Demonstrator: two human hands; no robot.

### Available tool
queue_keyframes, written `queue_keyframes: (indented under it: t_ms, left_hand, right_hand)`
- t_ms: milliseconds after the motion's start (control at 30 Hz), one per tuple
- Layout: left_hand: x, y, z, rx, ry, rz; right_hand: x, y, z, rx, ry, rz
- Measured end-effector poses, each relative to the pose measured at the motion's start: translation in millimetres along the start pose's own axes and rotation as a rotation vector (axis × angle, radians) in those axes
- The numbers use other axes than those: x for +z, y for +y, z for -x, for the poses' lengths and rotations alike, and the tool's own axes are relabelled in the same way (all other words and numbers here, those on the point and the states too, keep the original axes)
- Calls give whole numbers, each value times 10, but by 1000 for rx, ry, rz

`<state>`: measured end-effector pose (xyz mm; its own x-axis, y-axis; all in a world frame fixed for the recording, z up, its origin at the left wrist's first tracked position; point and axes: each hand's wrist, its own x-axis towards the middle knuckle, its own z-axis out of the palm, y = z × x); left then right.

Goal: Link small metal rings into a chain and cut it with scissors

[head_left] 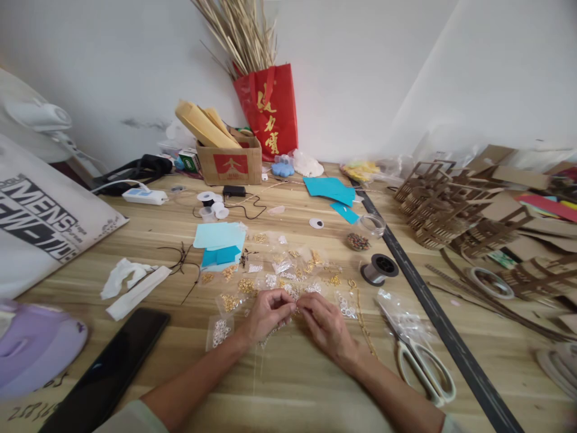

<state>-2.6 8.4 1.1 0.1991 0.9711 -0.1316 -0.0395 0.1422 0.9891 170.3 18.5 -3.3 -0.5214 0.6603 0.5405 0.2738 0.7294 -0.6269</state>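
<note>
My left hand and my right hand meet fingertip to fingertip over the table. Both are closed in a pinch; whatever lies between the fingers is too small to make out. A thin pale thread hangs below my left hand. Around my fingers lie small clear bags of gold beads and silver findings. One bag of silver rings is left of my left wrist, and another bag of white rings sits beside my right hand. A gold chain runs down past my right wrist.
Scissors and a wire spool stand at the right, near a jar of mixed beads. Blue sheets lie beyond my hands. A black phone is at left; brown woven frames crowd the far right.
</note>
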Motion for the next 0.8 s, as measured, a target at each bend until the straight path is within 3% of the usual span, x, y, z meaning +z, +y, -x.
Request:
queue_keyframes:
  t_ms: [333,467,800]
  left_hand:
    - [15,-16,-13,65,63,-55]
    - [11,-33,-13,152,71,-134]
    - [9,-85,-1,284,84,-334]
  right_hand:
    - [9,-28,-22,239,65,-45]
    - [33,9,0,301,71,-89]
    - [-9,15,-7,76,-28,5]
